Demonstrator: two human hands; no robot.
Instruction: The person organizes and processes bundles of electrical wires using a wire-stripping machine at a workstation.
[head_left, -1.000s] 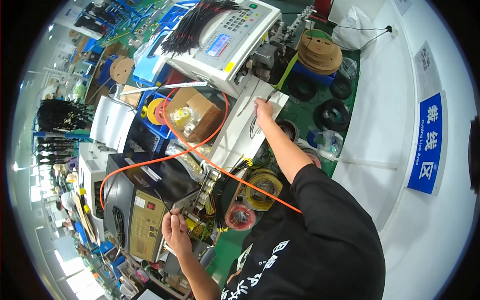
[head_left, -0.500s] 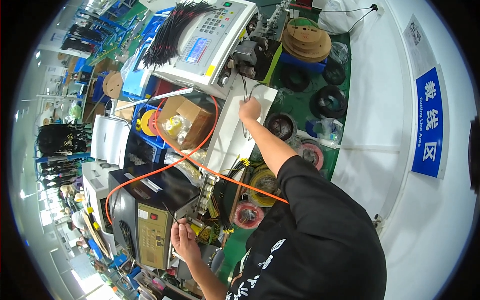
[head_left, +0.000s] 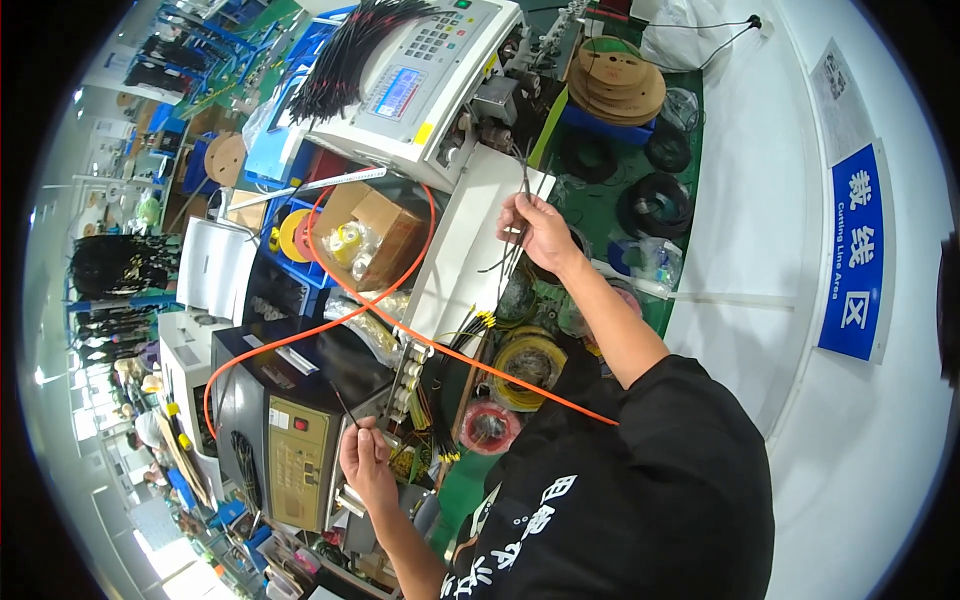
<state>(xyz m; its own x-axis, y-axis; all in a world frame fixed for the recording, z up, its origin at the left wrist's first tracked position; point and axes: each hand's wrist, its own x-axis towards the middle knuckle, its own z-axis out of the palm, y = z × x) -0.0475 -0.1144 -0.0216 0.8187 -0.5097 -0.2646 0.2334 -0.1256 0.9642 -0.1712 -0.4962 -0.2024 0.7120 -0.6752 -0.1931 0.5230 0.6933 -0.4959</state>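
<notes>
My right hand (head_left: 541,232), at the centre right, is closed around a few short black wires (head_left: 526,178), whose ends stick out above and below the fist. Beneath those wires runs a long white tray (head_left: 462,235), leading from a white wire-cutting machine (head_left: 420,95) with a blue-lit screen. Lower left, my left hand (head_left: 368,468) pinches a thin black wire (head_left: 343,402) that points up and away. It is close to the front edge of a black-topped machine (head_left: 300,365) with a gold control panel. A thick bundle of black wires (head_left: 345,55) lies over the white machine.
An orange hose (head_left: 480,365) loops across the middle, beside an open cardboard box (head_left: 385,235). Yellow-tipped wires (head_left: 485,319) hang near the tray's near end. Coils of wire (head_left: 655,203) and cardboard spools (head_left: 615,80) stand on the right, before a white wall (head_left: 745,240).
My right hand has lifted off the tray and come back right and nearer, with the black wires in it. My left hand keeps its pinch and has hardly moved.
</notes>
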